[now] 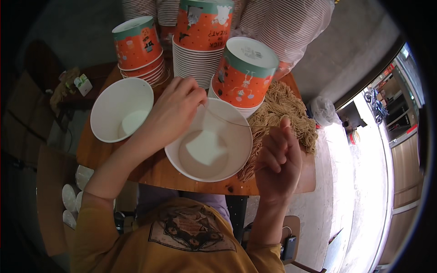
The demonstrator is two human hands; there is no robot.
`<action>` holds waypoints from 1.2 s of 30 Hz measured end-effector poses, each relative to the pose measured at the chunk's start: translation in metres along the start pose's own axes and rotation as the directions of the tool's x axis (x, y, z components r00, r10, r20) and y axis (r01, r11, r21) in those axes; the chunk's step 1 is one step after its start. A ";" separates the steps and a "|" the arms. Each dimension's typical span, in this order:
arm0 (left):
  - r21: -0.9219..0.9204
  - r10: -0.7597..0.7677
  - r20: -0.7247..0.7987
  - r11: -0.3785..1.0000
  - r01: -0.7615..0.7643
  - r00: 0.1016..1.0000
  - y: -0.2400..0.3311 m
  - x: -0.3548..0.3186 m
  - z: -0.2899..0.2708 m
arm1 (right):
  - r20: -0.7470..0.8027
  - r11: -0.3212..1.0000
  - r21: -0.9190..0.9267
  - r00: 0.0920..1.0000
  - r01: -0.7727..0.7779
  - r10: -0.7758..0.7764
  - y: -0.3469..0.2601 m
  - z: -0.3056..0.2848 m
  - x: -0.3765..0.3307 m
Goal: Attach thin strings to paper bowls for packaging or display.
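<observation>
A white paper bucket [237, 148] stands mouth up before me at the table's front edge. My left hand [182, 98] is closed in a pinch at its far rim, on a thin brown cord [231, 123]. The cord runs across the bucket's mouth to my right hand [278, 154], which is raised to the right of the bucket. There the fingers are curled, with the cord's other end between thumb and forefinger. Left of my forearm sits a second white bucket [102, 111], also mouth up. Beside my right hand lies a heap of tan cords [291, 102].
Orange and green patterned buckets stand upside down behind: a left stack [136, 48], a tall middle stack [202, 29] and a right stack [243, 79]. Plastic-wrapped stacks [296, 27] rise at the back. A cardboard box [50, 195] with white buckets is at lower left, beside the wooden table [209, 185].
</observation>
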State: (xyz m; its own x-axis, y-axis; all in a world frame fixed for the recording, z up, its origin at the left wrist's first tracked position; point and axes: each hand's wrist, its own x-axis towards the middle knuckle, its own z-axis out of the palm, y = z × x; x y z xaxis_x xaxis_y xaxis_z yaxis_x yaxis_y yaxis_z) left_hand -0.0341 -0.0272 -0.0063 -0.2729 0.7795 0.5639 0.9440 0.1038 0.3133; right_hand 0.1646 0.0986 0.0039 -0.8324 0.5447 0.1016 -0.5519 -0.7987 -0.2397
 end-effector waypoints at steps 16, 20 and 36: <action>-0.735 0.049 0.204 0.667 0.120 0.978 0.100 -0.069 0.000 | -0.096 0.973 -0.137 0.975 0.185 -0.199 -0.009 -0.013 -0.005; -0.598 -0.011 0.172 0.793 0.113 0.985 0.100 -0.080 -0.016 | -0.106 0.865 -0.435 0.940 0.250 -0.325 -0.010 -0.038 -0.007; -0.693 -0.015 0.219 0.701 0.166 0.976 0.105 -0.087 -0.012 | 0.329 0.077 -0.942 0.944 0.328 0.010 0.026 -0.028 -0.085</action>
State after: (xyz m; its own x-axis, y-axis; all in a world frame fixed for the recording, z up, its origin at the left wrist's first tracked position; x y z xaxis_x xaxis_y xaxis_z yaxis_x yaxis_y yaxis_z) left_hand 0.0865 -0.0915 -0.0129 -0.2396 0.8942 0.3781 0.4881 -0.2257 0.8431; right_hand 0.2223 0.0392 -0.0383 -0.8075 0.4224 0.4118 -0.2691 0.3574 -0.8943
